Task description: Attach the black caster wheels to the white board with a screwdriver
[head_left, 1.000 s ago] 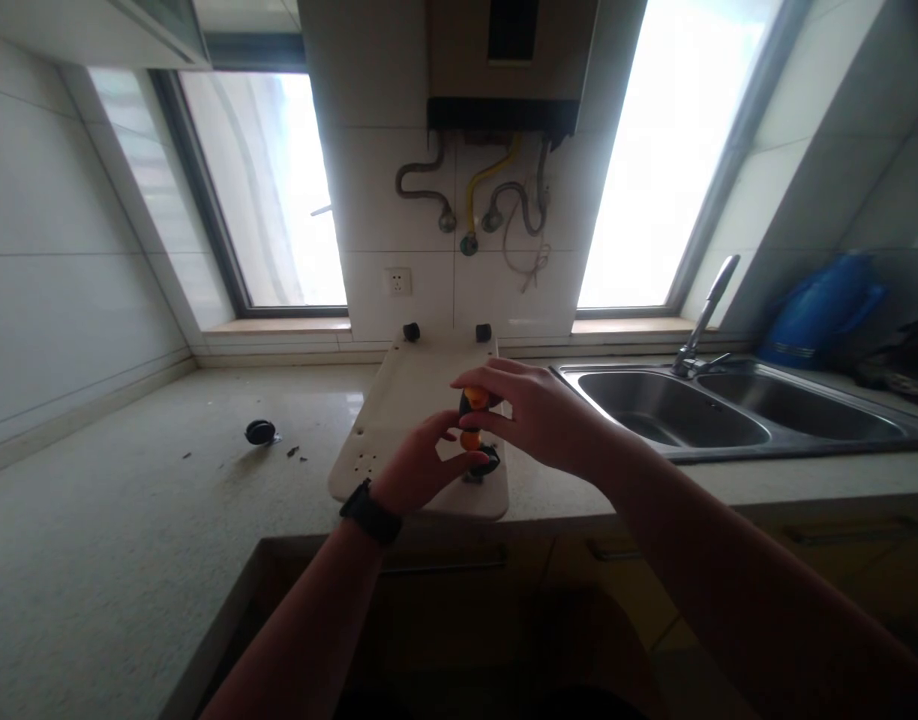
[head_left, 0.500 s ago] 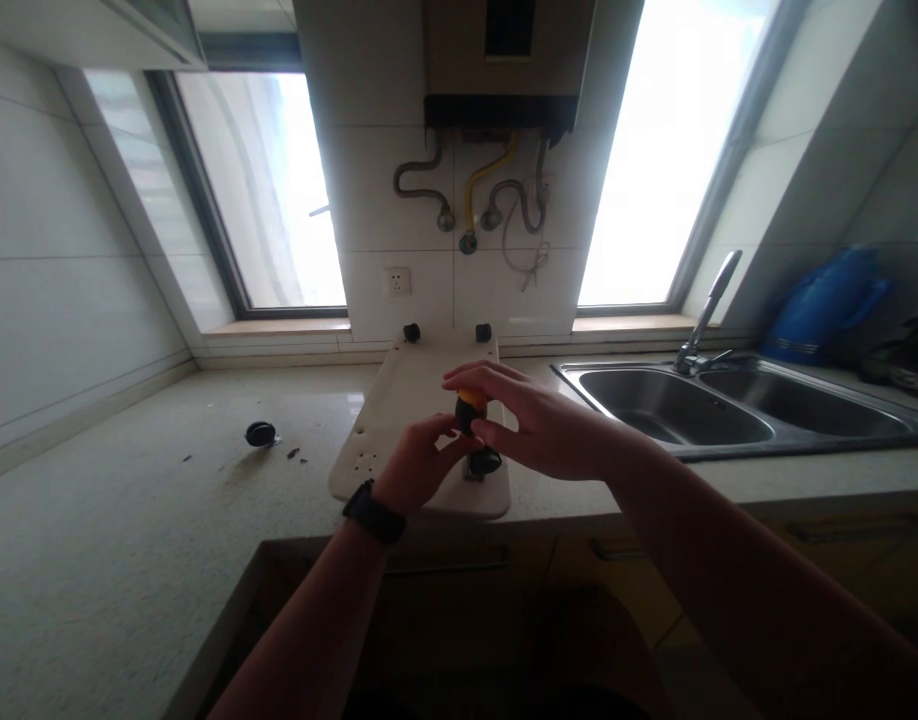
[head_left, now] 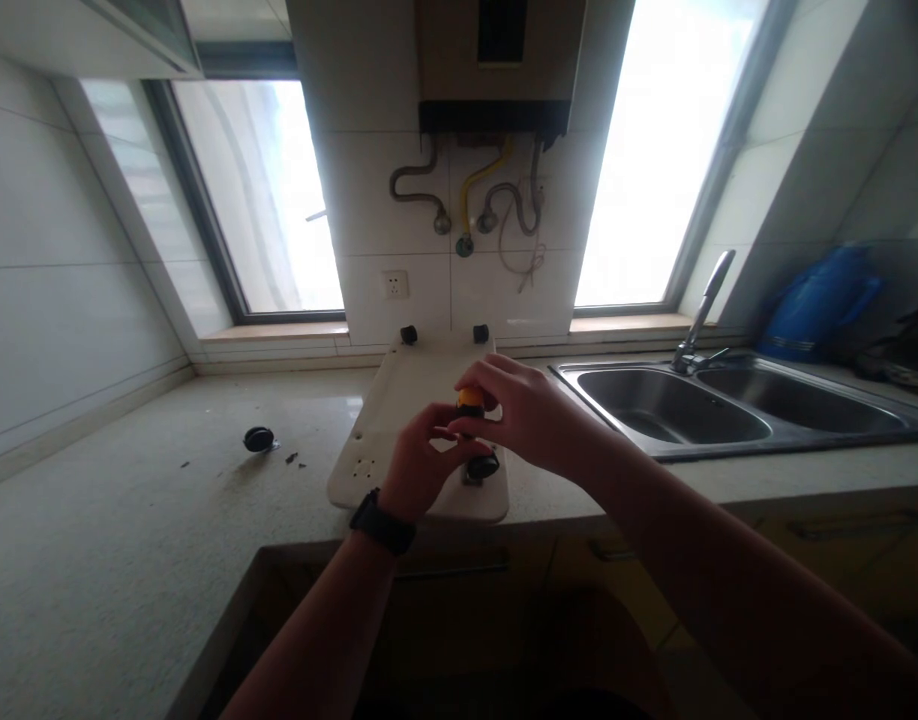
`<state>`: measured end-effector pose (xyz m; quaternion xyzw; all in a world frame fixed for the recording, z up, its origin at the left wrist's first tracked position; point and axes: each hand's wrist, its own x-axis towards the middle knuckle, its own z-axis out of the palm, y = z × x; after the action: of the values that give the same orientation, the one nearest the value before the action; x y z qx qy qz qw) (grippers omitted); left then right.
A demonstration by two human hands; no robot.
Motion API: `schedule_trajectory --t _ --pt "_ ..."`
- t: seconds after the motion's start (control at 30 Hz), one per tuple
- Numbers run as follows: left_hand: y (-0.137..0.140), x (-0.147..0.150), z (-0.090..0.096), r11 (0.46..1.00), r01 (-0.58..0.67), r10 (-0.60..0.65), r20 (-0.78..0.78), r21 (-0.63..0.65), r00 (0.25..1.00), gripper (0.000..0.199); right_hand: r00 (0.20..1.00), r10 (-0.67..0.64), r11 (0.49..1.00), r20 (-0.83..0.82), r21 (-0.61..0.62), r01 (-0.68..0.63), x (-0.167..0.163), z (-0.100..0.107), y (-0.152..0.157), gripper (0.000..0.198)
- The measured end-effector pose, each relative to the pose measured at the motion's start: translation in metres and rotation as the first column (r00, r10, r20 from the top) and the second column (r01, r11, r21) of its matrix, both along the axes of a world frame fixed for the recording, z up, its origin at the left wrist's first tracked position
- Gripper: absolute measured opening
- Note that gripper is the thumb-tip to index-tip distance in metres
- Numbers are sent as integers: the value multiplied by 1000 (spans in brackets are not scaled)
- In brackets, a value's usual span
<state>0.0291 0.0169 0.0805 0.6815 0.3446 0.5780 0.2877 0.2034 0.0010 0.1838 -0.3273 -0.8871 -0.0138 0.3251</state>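
Note:
A stubby screwdriver (head_left: 470, 402) with an orange and black handle stands upright over the near right corner of a white board (head_left: 406, 420). My right hand (head_left: 530, 410) is closed round its handle, thumb low and fingers over the top. Just below, my left hand (head_left: 421, 465), a black band on its wrist, pinches at the screwdriver's lower end; its thumb reaches close to a black caster wheel (head_left: 483, 465) on that corner. The screwdriver's tip is hidden by my fingers. Two more casters (head_left: 408, 335) sit on the board's far corners. Small holes mark its near left corner.
A loose black caster (head_left: 259, 439) lies on the pale counter (head_left: 129, 520) at left, with small dark bits beside it. To the right is a steel double sink (head_left: 654, 410) with a tap (head_left: 703, 320). A blue jug (head_left: 823, 300) stands behind it.
My right hand's fingers have curled in from lying stretched over the handle to wrapping round it. My left thumb has come further right, towards the caster. The board keeps its place.

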Motion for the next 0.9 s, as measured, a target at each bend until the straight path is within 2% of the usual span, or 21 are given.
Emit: schedule_trajectory --t 0.2,0.27,0.33,0.4,0.47,0.53,0.6,0.67,0.73,0.83,0.9 --pt "-2 6 -1 996 -86 86 -5 -10 996 30 995 -91 989 -42 116 95 -6 -6 2 39" --pt "-2 4 -1 995 -95 95 -19 -10 995 27 997 -53 997 -62 57 56 -3 -3 0 33" --pt "-2 1 0 997 -81 80 -49 -17 996 24 997 41 996 -67 -72 -46 4 0 -1 24" --pt "-2 -4 1 1000 -9 7 -77 -24 997 20 983 172 959 -71 -214 -183 11 1 0 38" --pt "-1 -8 3 996 86 -88 -99 -28 991 19 950 289 890 -118 -333 -312 16 -3 4 54" --pt "1 -12 4 989 145 -149 -117 -40 982 21 910 350 810 -222 -416 -413 18 -8 8 55" --pt "3 -14 3 986 157 -163 -123 -54 979 21 883 347 770 -316 -442 -460 18 -14 12 47" --pt "5 -15 0 989 137 -142 -116 -49 983 23 879 306 781 -366 -431 -452 15 -18 12 38" --pt "6 -13 -4 994 101 -104 -99 -33 990 33 891 246 813 -381 -420 -404 10 -19 9 32" --pt "6 -8 -11 998 60 -61 -59 -24 996 50 907 152 847 -393 -421 -324 2 -19 0 33" --pt "5 -6 -14 999 42 -43 -28 -31 999 49 910 107 867 -400 -411 -282 -3 -20 -5 35"
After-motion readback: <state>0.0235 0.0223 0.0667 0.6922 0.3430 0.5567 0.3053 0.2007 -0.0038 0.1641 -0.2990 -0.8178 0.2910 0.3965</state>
